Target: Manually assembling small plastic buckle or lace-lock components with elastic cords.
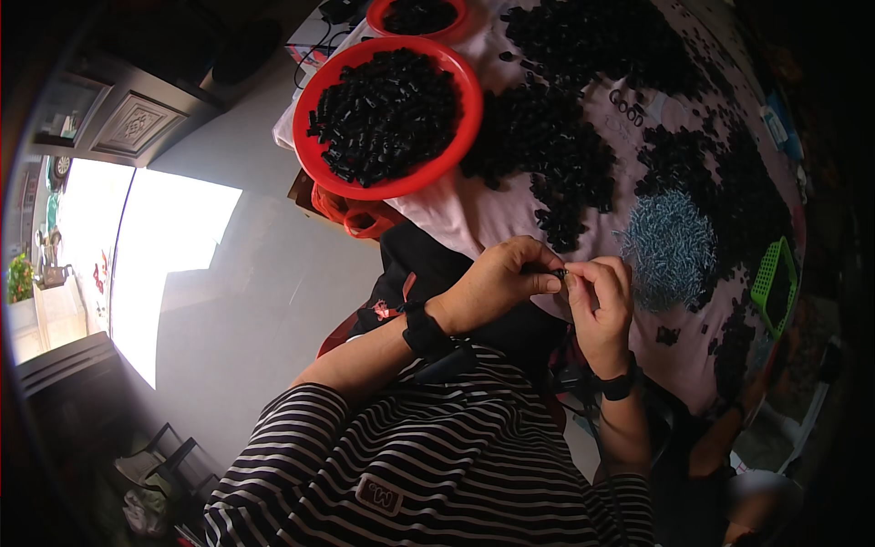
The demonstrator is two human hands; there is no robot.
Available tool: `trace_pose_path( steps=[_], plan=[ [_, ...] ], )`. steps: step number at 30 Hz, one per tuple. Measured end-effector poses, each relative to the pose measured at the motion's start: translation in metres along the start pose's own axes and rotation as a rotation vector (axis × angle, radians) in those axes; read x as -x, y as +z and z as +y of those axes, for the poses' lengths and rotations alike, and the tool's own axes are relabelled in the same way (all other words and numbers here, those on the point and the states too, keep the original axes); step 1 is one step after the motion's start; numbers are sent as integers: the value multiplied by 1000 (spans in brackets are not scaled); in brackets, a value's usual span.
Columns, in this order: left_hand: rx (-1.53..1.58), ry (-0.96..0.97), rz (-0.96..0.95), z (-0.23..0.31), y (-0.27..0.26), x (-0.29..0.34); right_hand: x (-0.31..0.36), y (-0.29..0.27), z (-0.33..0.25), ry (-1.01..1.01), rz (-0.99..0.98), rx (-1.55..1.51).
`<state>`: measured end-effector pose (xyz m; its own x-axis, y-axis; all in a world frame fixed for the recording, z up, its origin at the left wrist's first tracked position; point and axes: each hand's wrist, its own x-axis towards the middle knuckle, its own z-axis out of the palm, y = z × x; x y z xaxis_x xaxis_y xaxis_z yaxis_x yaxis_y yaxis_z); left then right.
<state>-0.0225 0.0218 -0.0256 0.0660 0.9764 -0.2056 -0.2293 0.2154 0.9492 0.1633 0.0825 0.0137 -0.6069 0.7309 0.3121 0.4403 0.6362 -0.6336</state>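
As hands (508, 272) (603, 310) meet, black piece (558, 273) pinched

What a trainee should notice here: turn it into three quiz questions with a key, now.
1. True or false: the blue pieces lie in the larger red bowl.
2. What colour is the mesh basket? A) white B) green C) yellow
3. Which of the wearer's hands is nearer the blue pieces?

Key:
1. False; they lie outside it.
2. B
3. The right hand.
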Motion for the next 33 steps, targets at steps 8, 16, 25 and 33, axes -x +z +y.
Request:
trace_pose_path(
  steps=[8,16,25,33],
  plan=[
    [-63,8,24,1,-2,-1,-3,-7,-5,-170,-49,112],
    [-246,157,25,-2,-2,-5,-5,1,-3,-29,0,92],
    [-191,88,52,0,1,-5,-3,5,-1,-127,46,175],
    [-144,77,54,4,4,-4,-5,-2,-8,-130,32,278]
  ],
)
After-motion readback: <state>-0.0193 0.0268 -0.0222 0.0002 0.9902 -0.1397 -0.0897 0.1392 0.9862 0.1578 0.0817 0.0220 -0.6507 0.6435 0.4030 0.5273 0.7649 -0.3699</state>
